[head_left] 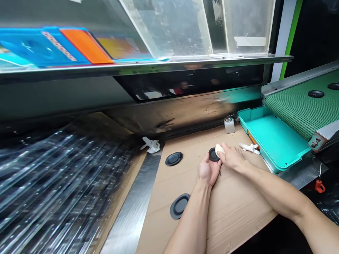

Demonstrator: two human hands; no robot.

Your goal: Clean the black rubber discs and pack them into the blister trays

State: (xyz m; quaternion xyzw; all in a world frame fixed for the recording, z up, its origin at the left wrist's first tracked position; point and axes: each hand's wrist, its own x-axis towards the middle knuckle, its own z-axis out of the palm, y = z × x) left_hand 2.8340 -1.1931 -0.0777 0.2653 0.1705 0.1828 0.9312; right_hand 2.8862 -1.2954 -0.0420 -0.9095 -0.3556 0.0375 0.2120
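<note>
My left hand holds a small round black part above the cardboard sheet. In my right hand is a whitish pad, its fingers closed around it and the pad pressed against the part's right edge. Whether the pad is cloth or sponge I cannot tell. To the left, a black oval part lies flat on the cardboard. A second black oval part lies nearer, partly behind my left forearm.
Stacked clear plastic trays fill the left. A teal tray stands right, beside a green conveyor belt carrying black parts. A white bottle, crumpled white tissue and another white scrap lie around. A metal shelf hangs above.
</note>
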